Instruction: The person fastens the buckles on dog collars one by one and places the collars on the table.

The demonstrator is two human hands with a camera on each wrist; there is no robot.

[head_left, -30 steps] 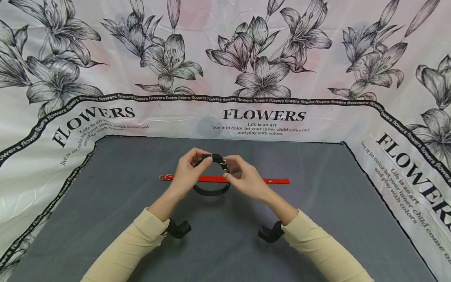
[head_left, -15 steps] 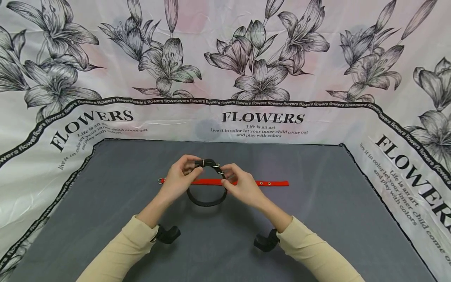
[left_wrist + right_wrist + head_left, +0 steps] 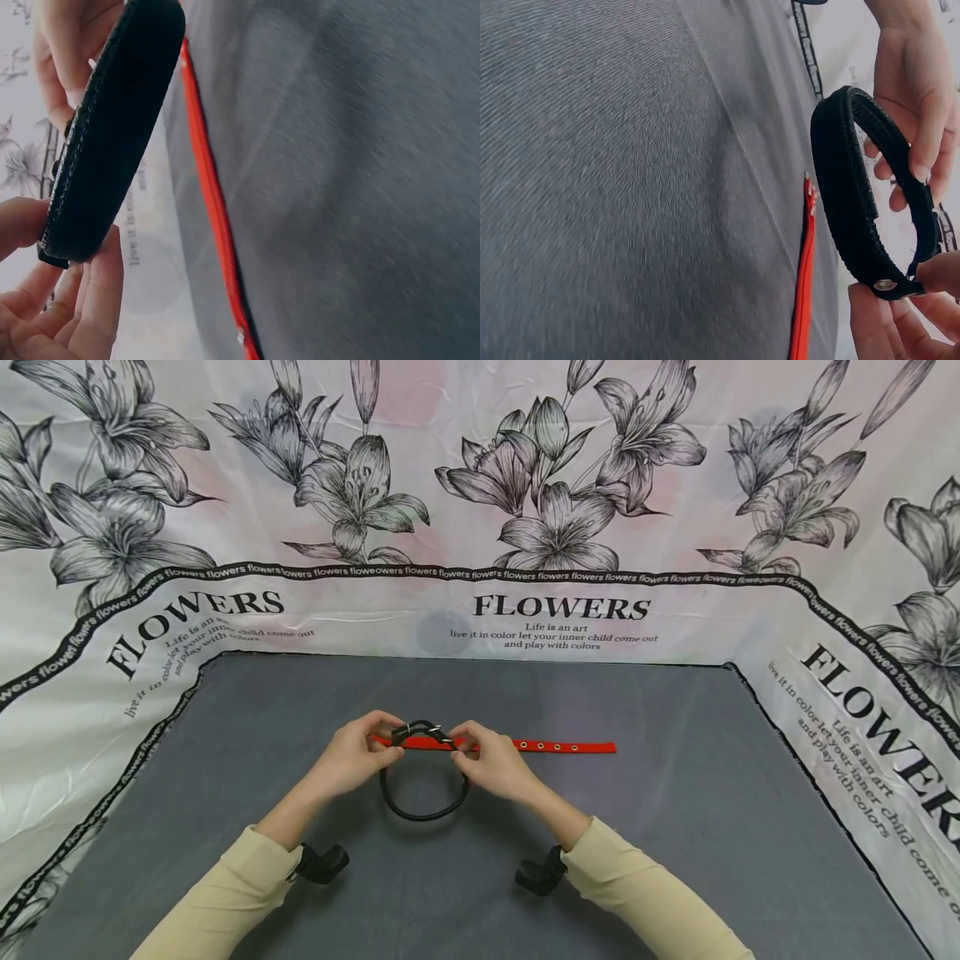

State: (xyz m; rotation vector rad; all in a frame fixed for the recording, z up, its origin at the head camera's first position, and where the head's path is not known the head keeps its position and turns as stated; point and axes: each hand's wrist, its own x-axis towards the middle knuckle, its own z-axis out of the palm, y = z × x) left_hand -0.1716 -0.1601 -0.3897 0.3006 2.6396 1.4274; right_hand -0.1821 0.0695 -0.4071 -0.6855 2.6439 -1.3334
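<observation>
Above the grey counter (image 3: 675, 827), the left hand (image 3: 351, 757) curls its fingers to pinch a looped black strap (image 3: 423, 817); the right hand (image 3: 491, 760) pinches it farther right, fingers likewise bent, fingertips seemingly part-hidden. Behind, a red strap (image 3: 562, 747) lies on the counter, its eyeleted end reaching rightward.

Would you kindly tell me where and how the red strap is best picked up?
I'd pinch the red strap across its narrow width near its right end, reaching down from above and the right: it lies straight along the gray cloth, that end is uncovered, and in the head view the left hand hides its other end.
</observation>
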